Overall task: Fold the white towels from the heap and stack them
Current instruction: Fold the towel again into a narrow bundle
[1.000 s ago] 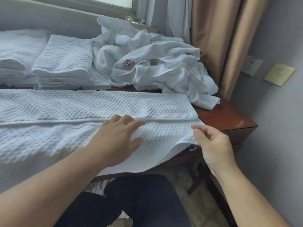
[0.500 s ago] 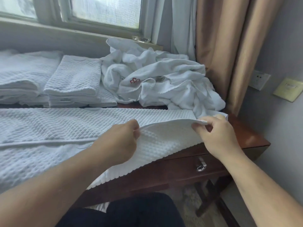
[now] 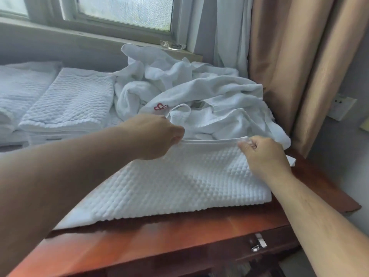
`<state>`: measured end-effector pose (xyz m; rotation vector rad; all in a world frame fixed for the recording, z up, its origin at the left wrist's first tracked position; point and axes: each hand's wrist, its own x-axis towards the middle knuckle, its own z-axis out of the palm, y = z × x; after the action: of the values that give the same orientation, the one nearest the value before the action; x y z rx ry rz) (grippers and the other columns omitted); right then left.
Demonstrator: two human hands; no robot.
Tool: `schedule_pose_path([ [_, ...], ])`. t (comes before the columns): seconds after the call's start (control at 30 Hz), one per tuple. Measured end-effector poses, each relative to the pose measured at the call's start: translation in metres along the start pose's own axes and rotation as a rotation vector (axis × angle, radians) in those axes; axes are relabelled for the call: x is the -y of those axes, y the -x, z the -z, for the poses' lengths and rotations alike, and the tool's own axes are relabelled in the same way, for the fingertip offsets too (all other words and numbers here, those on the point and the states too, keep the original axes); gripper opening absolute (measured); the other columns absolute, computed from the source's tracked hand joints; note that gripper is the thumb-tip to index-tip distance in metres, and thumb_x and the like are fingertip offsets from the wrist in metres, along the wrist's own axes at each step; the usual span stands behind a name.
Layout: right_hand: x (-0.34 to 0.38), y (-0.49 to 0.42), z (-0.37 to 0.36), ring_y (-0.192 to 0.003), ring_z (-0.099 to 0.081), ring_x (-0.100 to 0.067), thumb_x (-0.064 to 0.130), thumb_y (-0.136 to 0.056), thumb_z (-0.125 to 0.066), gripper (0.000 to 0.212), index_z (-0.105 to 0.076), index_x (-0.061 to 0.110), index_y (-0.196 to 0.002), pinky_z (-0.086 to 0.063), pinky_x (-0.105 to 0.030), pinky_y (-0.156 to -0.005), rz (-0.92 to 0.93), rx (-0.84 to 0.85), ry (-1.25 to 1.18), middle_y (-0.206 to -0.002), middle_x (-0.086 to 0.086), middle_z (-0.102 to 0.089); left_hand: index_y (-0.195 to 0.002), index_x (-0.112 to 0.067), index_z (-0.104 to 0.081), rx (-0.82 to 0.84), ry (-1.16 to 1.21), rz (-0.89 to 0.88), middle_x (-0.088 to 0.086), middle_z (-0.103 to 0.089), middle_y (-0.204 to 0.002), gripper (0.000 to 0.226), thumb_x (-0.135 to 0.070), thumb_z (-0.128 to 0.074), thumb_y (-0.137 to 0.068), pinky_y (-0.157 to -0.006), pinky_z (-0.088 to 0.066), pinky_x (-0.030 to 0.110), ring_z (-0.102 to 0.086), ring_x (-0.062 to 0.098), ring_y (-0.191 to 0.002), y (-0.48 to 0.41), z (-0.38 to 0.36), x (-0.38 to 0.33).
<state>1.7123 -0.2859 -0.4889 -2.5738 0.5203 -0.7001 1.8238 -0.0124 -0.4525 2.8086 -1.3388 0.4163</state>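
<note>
- Towel [image 3: 179, 180], white with a waffle texture, is lying across the wooden table [image 3: 159, 242]. Its near edge is resting on the tabletop and its hemmed far edge is being held slightly raised.
- The left hand [image 3: 157, 134] is gripping the hemmed edge at its left end, with the fingers curled into a fist around the cloth.
- The right hand [image 3: 263, 154] is pinching the same edge near its right corner, with the thumb and curled fingers closed on the hem.
- The hem is stretching in a straight line between the two hands.
- A corner of a lower layer of the towel is peeking out just beside the right wrist.
- The heap [image 3: 209, 92] of crumpled white towels is sitting just behind the hands, under the window [image 3: 123, 11]. One piece in it is showing a small red emblem [image 3: 160, 106].
- A stack of folded towels [image 3: 73, 100] is standing to the left of the heap, touching it.
- A second stack [image 3: 20, 86] is sitting further left, partly cut off by the frame.
- A tan curtain [image 3: 299, 66] is hanging at the right, with a wall socket [image 3: 341, 105] beside it.
- A metal drawer handle [image 3: 258, 243] is showing on the table's front, below the right forearm.
</note>
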Motion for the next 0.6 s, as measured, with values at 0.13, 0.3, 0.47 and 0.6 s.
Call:
schedule_pose_path([
  [0.13, -0.016, -0.006, -0.023, -0.059, -0.055, -0.017, 0.044, -0.094, -0.063, 0.038, -0.055, 0.019, -0.067, -0.036, -0.031, -0.052, -0.141, 0.141, 0.123, -0.063, 0.002, -0.059, -0.104, -0.03, -0.05, 0.081, 0.027, -0.02, -0.006, -0.061, -0.092, 0.021, -0.045, -0.035, -0.103, -0.061, -0.036, 0.033, -0.057, 0.024, -0.081, -0.011, -0.039, 0.0],
  [0.3, -0.016, 0.006, -0.034, -0.092, -0.055, -0.024, 0.045, -0.091, -0.067, 0.031, -0.045, 0.024, -0.092, -0.041, -0.038, -0.073, -0.126, 0.043, 0.264, -0.099, 0.001, -0.057, -0.118, -0.033, -0.046, 0.097, 0.172, 0.049, -0.012, -0.061, -0.114, 0.024, -0.048, -0.036, -0.102, -0.068, -0.04, 0.034, -0.059, 0.018, -0.103, 0.001, -0.071, 0.004],
  [0.47, 0.035, 0.036, -0.043, -0.109, -0.048, -0.027, 0.037, -0.089, -0.067, 0.022, -0.059, 0.023, -0.105, -0.036, -0.041, -0.09, 0.138, 0.033, 0.268, -0.111, -0.001, -0.053, -0.135, -0.045, -0.038, 0.167, 0.277, 0.196, -0.017, -0.052, -0.137, 0.04, -0.053, -0.046, -0.097, -0.087, -0.044, 0.033, -0.054, 0.012, -0.116, 0.043, -0.055, 0.028],
  [0.6, 0.109, 0.084, -0.073, -0.113, -0.046, -0.018, 0.041, -0.09, -0.064, 0.025, -0.064, 0.024, -0.108, -0.032, -0.032, -0.092, 0.401, 0.212, 0.015, -0.114, 0.007, -0.055, -0.142, -0.045, -0.039, 0.147, 0.397, 0.34, -0.021, -0.053, -0.126, 0.052, -0.059, -0.047, -0.093, -0.094, -0.038, 0.026, -0.053, 0.008, -0.118, 0.115, -0.03, 0.068],
])
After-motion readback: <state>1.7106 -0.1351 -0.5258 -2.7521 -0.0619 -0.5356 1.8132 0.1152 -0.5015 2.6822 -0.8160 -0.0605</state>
